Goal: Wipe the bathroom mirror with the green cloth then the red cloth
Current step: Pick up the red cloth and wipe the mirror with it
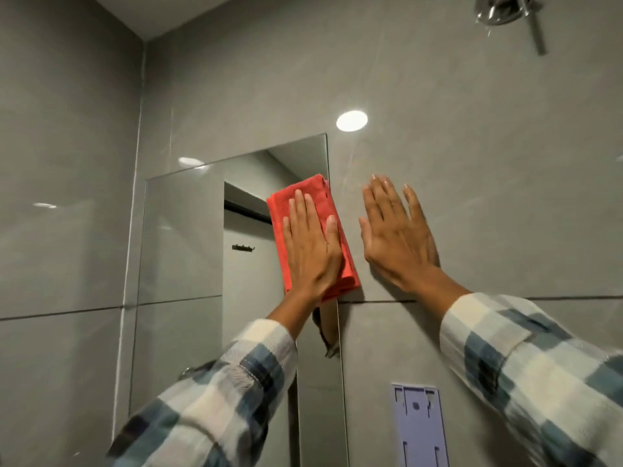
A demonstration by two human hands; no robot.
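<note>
The frameless mirror hangs on the grey tiled wall, left of centre. A folded red cloth lies flat against the mirror's upper right edge. My left hand presses the cloth to the glass with its palm, fingers straight and pointing up. My right hand rests flat on the bare tile just right of the mirror, fingers spread, holding nothing. The green cloth is not in view.
A shower head and its pipe stick out at the top right. A lilac plastic wall bracket is fixed low on the tile, right of the mirror. The side wall closes in on the left.
</note>
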